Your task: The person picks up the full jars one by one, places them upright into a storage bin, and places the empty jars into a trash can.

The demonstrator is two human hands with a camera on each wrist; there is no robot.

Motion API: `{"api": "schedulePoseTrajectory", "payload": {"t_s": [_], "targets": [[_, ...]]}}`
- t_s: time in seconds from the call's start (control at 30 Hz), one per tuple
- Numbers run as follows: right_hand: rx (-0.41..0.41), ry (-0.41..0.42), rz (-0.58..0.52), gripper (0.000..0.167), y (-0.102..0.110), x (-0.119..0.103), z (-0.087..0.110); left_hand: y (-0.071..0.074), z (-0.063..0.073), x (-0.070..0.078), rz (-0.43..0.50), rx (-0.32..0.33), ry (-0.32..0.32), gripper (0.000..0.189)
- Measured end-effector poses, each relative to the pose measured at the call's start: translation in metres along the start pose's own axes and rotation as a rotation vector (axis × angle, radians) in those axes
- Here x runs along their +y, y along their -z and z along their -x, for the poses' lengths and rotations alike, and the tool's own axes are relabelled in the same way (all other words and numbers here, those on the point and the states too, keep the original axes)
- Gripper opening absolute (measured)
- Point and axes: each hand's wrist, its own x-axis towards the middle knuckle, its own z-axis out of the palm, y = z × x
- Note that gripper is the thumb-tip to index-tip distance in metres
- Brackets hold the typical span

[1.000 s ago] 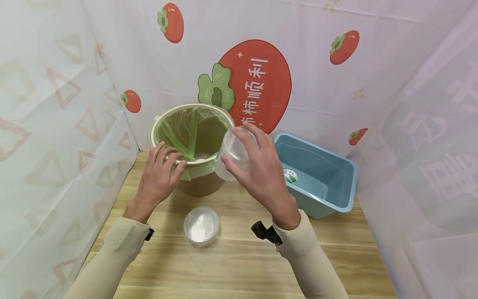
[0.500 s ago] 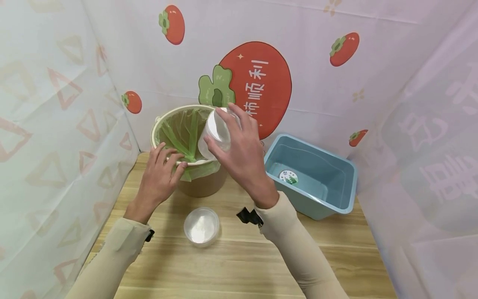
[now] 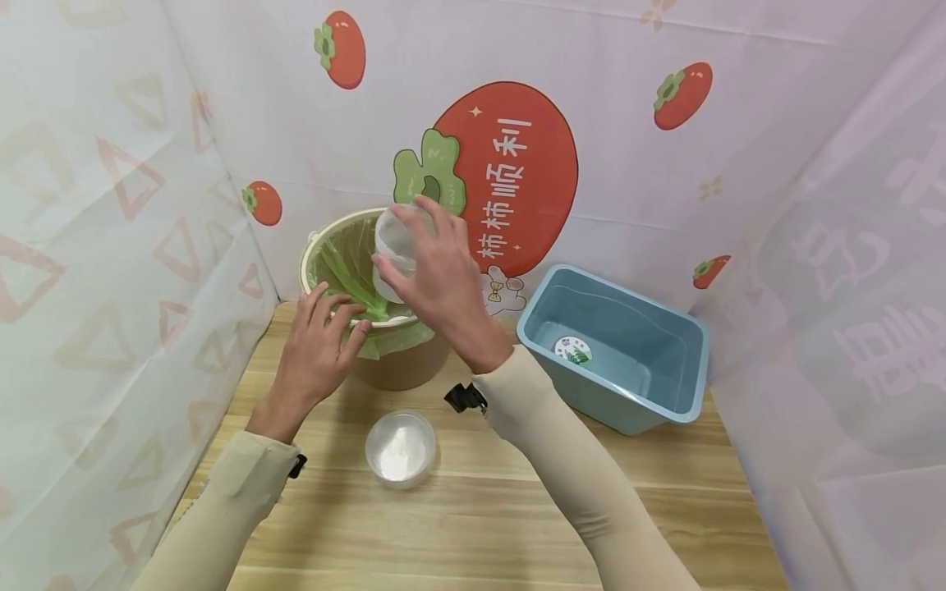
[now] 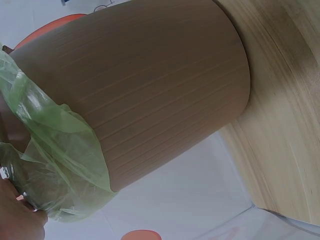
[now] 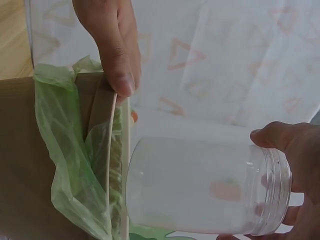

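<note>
My right hand (image 3: 439, 275) holds a clear plastic jar (image 5: 195, 185) by its threaded mouth end. In the right wrist view, the jar's base faces the rim of a brown trash bin (image 4: 150, 85). From the head view, the jar is over the right part of the bin's opening. My left hand (image 3: 314, 345) grips the bin's near left rim, its thumb outside and the other fingers over the edge. A pale green bin liner (image 5: 65, 140) is folded over that rim. Another clear round plastic container (image 3: 401, 447) stands on the table in front of the bin.
To the right of the bin stands a blue rectangular plastic tub (image 3: 617, 345) with a round sticker inside. Everything rests on a wood-grain table (image 3: 443, 525). Printed cloth walls (image 3: 606, 123) close off the back and both sides.
My right hand has carried the jar left and upward, from beside the bin's right rim to over its opening. The left hand keeps its place on the rim.
</note>
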Motion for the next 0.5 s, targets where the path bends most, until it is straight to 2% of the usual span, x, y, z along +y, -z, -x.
{"api": "schedulePoseTrajectory", "payload": {"t_s": [0.3, 0.5], "targets": [[-0.111, -0.044, 0.062, 0.063, -0.026, 0.005, -0.016, 0.001, -0.001, -0.001, -0.008, -0.024, 0.015, 0.037], [-0.182, -0.051, 0.101, 0.065, -0.051, 0.012, -0.020, 0.001, -0.001, -0.001, -0.012, -0.021, 0.008, 0.035]]}}
